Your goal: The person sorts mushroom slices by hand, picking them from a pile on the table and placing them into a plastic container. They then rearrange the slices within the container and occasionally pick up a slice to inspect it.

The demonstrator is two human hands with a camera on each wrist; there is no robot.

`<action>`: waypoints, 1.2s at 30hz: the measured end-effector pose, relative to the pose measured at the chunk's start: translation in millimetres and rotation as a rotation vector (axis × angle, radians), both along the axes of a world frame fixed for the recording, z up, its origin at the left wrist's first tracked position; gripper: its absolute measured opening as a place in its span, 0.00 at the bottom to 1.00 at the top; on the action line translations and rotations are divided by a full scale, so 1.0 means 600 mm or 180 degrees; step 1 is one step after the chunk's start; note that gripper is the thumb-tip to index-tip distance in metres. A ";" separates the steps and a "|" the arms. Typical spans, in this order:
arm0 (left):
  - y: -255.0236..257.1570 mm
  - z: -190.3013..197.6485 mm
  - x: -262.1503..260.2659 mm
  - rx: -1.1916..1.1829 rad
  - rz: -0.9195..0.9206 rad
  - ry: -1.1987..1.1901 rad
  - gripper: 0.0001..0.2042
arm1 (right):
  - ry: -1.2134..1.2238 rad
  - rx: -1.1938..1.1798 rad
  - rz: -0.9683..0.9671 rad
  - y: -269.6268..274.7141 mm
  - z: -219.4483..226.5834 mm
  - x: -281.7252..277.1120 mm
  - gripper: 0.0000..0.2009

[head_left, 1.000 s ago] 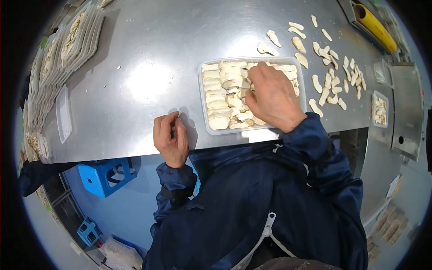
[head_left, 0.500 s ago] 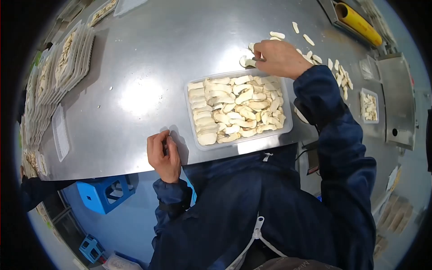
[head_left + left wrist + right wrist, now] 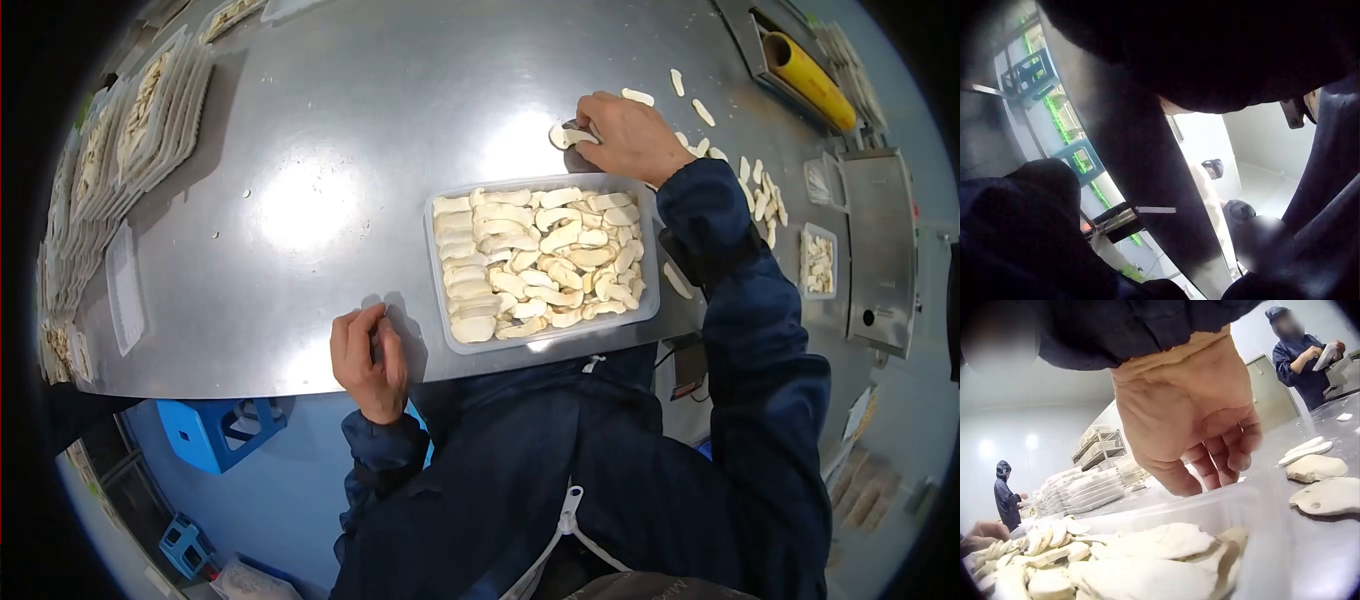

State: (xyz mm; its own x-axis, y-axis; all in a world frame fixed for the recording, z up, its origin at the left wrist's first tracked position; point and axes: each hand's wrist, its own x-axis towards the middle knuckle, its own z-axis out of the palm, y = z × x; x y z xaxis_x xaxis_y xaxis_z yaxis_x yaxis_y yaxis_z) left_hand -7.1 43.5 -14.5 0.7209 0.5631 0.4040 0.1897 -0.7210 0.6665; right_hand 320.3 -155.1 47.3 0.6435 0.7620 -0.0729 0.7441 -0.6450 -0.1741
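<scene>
A clear plastic tray [image 3: 648, 300] packed with pale mushroom slices [image 3: 560, 237] lies on the metal table; overlapping columns line its left side. Just beyond its far edge, my right hand [image 3: 635, 140] pinches a mushroom slice [image 3: 578, 136] whose pale end juts out left of the fingertips. In the right wrist view the right hand [image 3: 1191, 419] points its fingers down behind the tray wall [image 3: 1210, 509], and that slice is hidden. My left hand [image 3: 370, 365] rests loosely curled at the table's near edge, left of the tray, holding nothing visible. The left wrist view hides the hand behind dark sleeves.
More loose slices [image 3: 765, 195] are scattered to the right on the table [image 3: 330, 120]. Stacked filled trays [image 3: 150, 130] stand at the left, near an empty white tray [image 3: 125, 288]. A yellow roll [image 3: 805, 80] lies at the far right. Other people [image 3: 1007, 494] work in the background.
My right hand has gone from inside the tray to the table beyond it, where its fingers now hold a slice. The left hand stays at the table edge. The head view has shifted slightly.
</scene>
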 end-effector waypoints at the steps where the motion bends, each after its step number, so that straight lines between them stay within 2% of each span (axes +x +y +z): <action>1: 0.000 -0.001 0.000 0.0005 0.0002 0.0000 0.10 | -0.0104 0.0047 0.0054 -0.003 -0.005 0.000 0.10; 6: 0.000 0.000 0.001 0.0002 -0.0009 -0.0028 0.10 | -0.0323 -0.0069 0.0207 0.000 -0.006 -0.004 0.12; 9: 0.000 0.001 -0.005 -0.0168 -0.0047 0.0120 0.08 | -0.0527 0.0309 0.0295 -0.010 0.003 -0.011 0.11; 15: -0.002 0.002 0.001 -0.0092 -0.0041 -0.0034 0.09 | 0.0039 0.0873 0.0114 -0.042 0.075 -0.120 0.10; 19: -0.003 0.000 0.000 -0.0085 -0.0038 -0.0047 0.08 | -0.0150 0.1307 0.0480 -0.055 0.053 -0.183 0.09; 24: -0.002 -0.001 -0.002 -0.0238 -0.0094 -0.0093 0.08 | 0.0183 0.1389 0.0566 -0.024 0.025 -0.240 0.11; 28: -0.003 0.002 -0.005 -0.0263 -0.0086 0.0053 0.07 | -0.0036 0.1304 0.0628 -0.001 0.012 -0.254 0.04; 36: -0.003 0.005 -0.004 -0.0205 -0.0090 0.0065 0.07 | -0.0017 0.1354 0.0568 0.012 0.001 -0.252 0.03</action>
State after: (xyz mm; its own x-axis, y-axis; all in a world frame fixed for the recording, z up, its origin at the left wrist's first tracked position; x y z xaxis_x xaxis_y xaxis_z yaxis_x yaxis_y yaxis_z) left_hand -9.8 41.5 -11.4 0.7446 0.5667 0.3527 0.1838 -0.6820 0.7078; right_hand 169.2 -147.8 48.0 0.4990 0.8223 0.2734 0.8386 -0.3787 -0.3916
